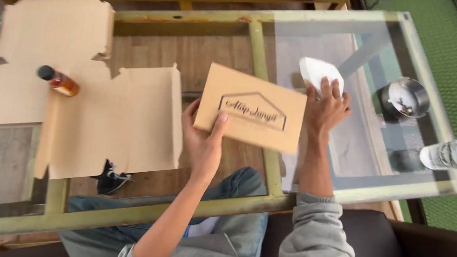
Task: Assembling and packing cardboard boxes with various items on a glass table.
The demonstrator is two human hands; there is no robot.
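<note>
From the head view, the left hand (204, 137) grips the near left edge of a flat brown box (251, 114), thumb on top, tilting it off the glass worktop (357, 149) so its printed face shows. Right of the box, the right hand (327, 106) lies spread, fingertips on a white paper (320, 71), perhaps a tissue, pinning it down. Left of the box lies unfolded cardboard (115, 119) with a small bottle (58, 81) on it.

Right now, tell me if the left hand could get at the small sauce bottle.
Probably not yet: the left hand holds the printed cardboard box. The bottle lies unobstructed on flat cardboard.
</note>
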